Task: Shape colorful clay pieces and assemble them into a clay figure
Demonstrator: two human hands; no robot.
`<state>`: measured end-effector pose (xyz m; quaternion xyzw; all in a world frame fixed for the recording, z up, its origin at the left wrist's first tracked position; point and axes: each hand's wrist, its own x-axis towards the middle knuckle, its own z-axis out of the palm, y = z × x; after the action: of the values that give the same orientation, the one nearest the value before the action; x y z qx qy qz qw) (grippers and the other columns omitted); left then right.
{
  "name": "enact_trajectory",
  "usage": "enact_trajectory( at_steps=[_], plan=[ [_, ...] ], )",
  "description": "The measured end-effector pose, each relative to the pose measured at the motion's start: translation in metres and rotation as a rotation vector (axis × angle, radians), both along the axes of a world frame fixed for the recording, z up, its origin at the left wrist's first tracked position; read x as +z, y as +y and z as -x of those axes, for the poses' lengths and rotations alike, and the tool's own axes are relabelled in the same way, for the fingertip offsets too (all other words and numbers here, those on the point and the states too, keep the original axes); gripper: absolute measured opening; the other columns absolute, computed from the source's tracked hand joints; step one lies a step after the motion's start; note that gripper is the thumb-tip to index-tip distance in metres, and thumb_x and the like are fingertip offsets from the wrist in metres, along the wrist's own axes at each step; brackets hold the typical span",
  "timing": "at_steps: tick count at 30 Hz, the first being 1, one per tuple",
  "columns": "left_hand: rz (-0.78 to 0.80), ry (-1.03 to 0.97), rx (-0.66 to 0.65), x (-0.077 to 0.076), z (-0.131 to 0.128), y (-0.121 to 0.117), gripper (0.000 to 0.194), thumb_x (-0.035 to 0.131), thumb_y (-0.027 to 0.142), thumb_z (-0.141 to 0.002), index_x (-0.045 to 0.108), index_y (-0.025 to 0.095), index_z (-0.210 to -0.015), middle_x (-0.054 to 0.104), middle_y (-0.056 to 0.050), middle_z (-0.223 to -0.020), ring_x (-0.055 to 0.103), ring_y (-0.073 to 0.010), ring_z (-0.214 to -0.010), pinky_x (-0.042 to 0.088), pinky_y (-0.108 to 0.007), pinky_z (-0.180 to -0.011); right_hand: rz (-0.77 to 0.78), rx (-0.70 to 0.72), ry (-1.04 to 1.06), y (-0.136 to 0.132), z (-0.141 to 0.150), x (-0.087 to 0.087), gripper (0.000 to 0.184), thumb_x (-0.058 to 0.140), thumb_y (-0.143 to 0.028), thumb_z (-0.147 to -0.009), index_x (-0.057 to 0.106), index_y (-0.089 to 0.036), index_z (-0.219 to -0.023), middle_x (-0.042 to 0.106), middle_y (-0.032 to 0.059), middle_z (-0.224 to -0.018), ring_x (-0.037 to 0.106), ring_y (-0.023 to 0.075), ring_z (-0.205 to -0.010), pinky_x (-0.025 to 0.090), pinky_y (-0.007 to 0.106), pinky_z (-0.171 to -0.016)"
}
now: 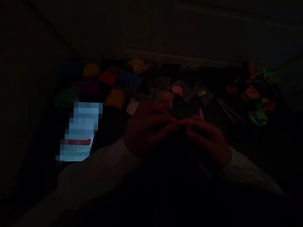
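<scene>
At nine and three o'clock about their meeting fingertips (172, 120), the left hand (146, 130) and right hand (207, 133) show fingers drawn narrow; darkness hides whether either holds anything. A pink stick (201, 113) shows just beyond the right hand, toward two o'clock, contact uncertain. Likely hazards: poor light could spoil a pinch and lose any small piece on the dark mat (111, 122); an outward swing rightward could knock the stick or thin tools (231, 110). Limits: plastic bags (165, 99) crowd ten to one o'clock; a lit phone (78, 134) bounds nine. Only a narrow strip of mat separates hands from bags; six o'clock is too dark to judge.
</scene>
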<state>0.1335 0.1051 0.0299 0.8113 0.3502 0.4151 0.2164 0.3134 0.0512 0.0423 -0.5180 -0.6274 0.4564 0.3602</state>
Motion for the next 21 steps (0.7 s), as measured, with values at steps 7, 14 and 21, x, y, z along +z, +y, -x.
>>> enact_trajectory(
  at_steps=[7,14,21],
  plan=[
    [-0.155,0.025,-0.002,0.003,0.001,0.000,0.007,0.063,0.021,-0.068,0.063,0.023,-0.075,0.060,-0.002,-0.077,0.052,-0.0157,-0.079,0.045,-0.030,-0.070,0.039,-0.076,0.057,0.001,0.001,-0.001,0.026,0.051,-0.030,-0.080,0.057,-0.031,-0.105,0.049,-0.0028,-0.077,0.047,0.0091,-0.074,0.036,0.026,-0.074],
    [-0.573,0.127,-0.083,0.001,0.011,-0.007,0.028,0.066,0.015,-0.064,0.063,0.018,-0.092,0.062,-0.002,-0.080,0.047,-0.0161,-0.079,0.042,-0.029,-0.068,0.269,-0.183,0.253,0.004,0.004,-0.005,0.014,0.052,-0.034,-0.078,0.063,-0.024,-0.080,0.060,-0.0037,-0.076,0.053,0.0089,-0.072,0.039,0.025,-0.069],
    [-0.620,0.282,-0.121,0.004,0.015,-0.017,0.025,0.062,0.014,-0.070,0.061,0.018,-0.094,0.064,0.003,-0.086,0.049,-0.0139,-0.077,0.042,-0.031,-0.072,0.388,-0.156,0.319,0.005,0.007,-0.001,0.011,0.059,-0.030,-0.071,0.061,-0.019,-0.070,0.057,-0.0037,-0.067,0.051,0.0076,-0.063,0.039,0.023,-0.062]
  ],
)
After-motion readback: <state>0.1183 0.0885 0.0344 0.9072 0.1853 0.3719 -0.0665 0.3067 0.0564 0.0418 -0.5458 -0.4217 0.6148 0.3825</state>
